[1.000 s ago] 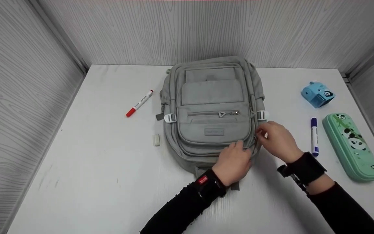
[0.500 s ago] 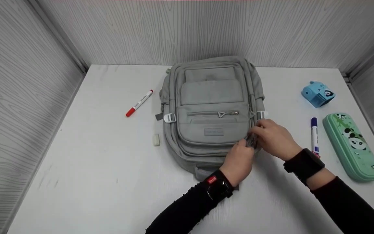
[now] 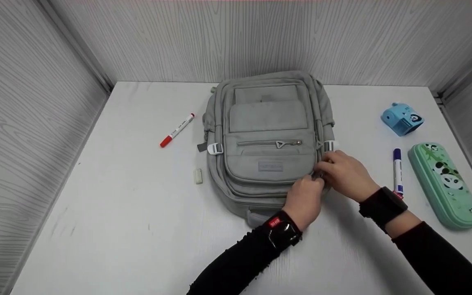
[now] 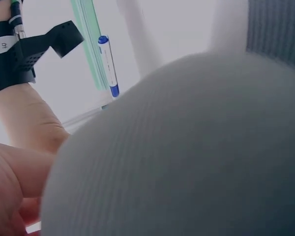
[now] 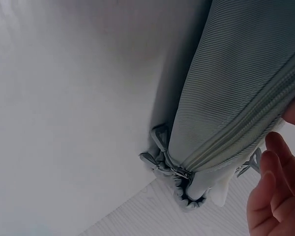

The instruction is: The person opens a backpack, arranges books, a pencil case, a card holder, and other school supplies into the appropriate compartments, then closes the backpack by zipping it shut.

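A grey backpack (image 3: pixel 268 135) lies flat, front up, in the middle of the white table (image 3: pixel 129 213). Both hands meet at its near right corner. My left hand (image 3: pixel 306 196) curls over the corner's fabric from below. My right hand (image 3: pixel 342 172) pinches the bag's side edge by the zip, just under a white buckle (image 3: pixel 331 145). The right wrist view shows the bag's side (image 5: pixel 236 88), its closed zip line, a metal slider (image 5: pixel 181 172) and my fingers (image 5: pixel 270 196) beside it. Blurred grey backpack fabric (image 4: pixel 187 147) fills the left wrist view.
A red-capped marker (image 3: pixel 177 130) and a small white eraser (image 3: pixel 197 176) lie left of the bag. Right of it are a blue-capped marker (image 3: pixel 397 171), a green panda pencil case (image 3: pixel 445 183) and a blue sharpener (image 3: pixel 401 119). Grey panel walls close in three sides.
My left hand slid right and up along the bag's near edge until it met the right hand. The right hand shifted slightly left onto the corner.
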{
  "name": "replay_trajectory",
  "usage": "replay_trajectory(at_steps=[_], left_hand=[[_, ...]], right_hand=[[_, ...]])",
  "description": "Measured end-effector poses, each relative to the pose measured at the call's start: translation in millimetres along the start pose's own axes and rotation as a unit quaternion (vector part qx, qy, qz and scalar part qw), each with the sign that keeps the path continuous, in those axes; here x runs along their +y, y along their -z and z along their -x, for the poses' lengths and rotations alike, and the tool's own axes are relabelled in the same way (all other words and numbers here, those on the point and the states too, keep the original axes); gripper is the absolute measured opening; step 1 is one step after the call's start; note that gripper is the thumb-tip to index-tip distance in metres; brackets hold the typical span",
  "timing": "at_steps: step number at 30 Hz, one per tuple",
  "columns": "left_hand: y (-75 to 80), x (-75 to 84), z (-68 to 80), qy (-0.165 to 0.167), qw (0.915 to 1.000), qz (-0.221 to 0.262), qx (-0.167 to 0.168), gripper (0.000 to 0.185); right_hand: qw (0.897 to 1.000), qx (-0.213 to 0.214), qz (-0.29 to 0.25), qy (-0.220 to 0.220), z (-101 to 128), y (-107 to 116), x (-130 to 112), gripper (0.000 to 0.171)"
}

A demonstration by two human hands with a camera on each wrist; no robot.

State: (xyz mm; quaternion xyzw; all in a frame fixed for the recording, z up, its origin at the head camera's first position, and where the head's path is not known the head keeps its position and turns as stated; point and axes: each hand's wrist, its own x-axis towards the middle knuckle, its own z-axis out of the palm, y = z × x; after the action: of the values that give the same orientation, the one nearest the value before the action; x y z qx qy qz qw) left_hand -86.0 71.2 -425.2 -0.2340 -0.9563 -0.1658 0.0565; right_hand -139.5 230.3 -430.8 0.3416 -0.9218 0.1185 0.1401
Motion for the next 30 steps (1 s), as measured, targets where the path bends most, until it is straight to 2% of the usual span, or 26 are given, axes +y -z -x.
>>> replay_trajectory(at_steps=[3,5,7,11,16,25,30], left_hand=[[-0.6,-2.7,4.7,-0.018,0.9990,-0.008,0.039,0.006],[0.5,-5.2,8.2,-0.025,0.9983,-0.008,0.052,0.005],[2.5,-8.6,12.1,-0.027,0.9981,-0.004,0.055,0.003],[9.4,-19.8,22.2,-0.027,0.9987,0.015,0.041,0.007],[20.6,-42.4,39.5,-0.016,0.9982,0.048,0.032,0.011],[36.5,-88.6,64.2,0.014,0.9936,0.092,0.065,0.010],[41.2,-106.6,70.6,0.024,0.9907,0.106,0.082,0.014]], right_hand=[[1.000,0.013,0.014,0.016,-0.1,-3.5,3.6,0.029],[0.999,0.026,0.026,0.025,0.0,-6.4,6.3,0.028],[0.998,0.039,0.038,0.030,0.4,-9.0,8.7,0.026],[0.996,0.056,0.058,0.035,1.5,-13.2,11.8,0.022],[0.995,0.063,0.069,0.038,2.3,-14.0,14.9,0.020],[0.998,0.047,0.050,-0.013,6.5,-5.3,24.4,0.020],[0.998,0.041,0.043,-0.017,5.5,-3.1,29.5,0.018]])
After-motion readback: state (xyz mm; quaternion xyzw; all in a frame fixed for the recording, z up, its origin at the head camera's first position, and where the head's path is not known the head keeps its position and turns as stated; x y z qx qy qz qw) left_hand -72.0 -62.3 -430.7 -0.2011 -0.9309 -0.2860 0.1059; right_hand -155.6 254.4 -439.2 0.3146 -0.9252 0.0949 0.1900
